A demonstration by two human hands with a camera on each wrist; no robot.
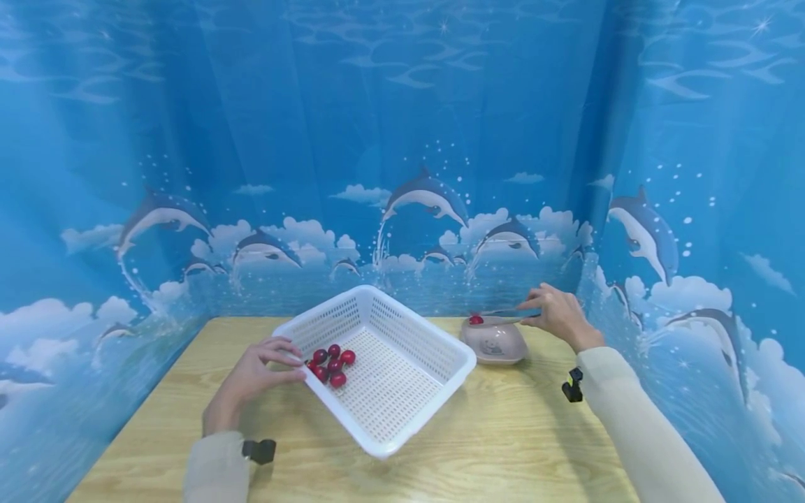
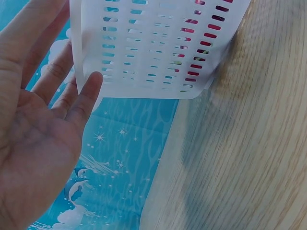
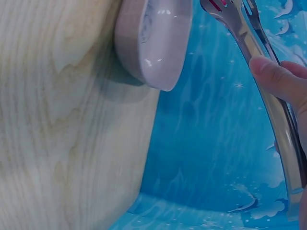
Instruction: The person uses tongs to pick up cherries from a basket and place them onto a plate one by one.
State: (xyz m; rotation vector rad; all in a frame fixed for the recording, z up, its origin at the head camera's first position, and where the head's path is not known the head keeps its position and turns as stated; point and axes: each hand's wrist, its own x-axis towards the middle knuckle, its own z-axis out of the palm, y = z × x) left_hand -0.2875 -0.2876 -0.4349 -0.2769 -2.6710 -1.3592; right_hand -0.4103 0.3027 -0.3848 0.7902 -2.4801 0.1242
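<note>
My left hand (image 1: 258,377) grips the left rim of a white plastic basket (image 1: 402,384) with slotted walls. Several red cherries (image 1: 335,365) lie bunched at the basket's left side, and their red shows through its slots in the left wrist view. On the right, my right hand (image 1: 556,314) holds metal tongs (image 3: 271,103), thumb along one arm. A single cherry (image 1: 476,319) sits at the tong tips, over the far left rim of a pale pinkish bowl (image 1: 497,346) in the head view. The bowl stands on the table, right of the basket.
A light wood-grain table (image 1: 440,447) carries the basket and bowl. Blue dolphin-print curtains (image 1: 402,140) enclose it at the back and both sides. Dark wrist mounts (image 1: 259,451) sit at the sleeve cuffs.
</note>
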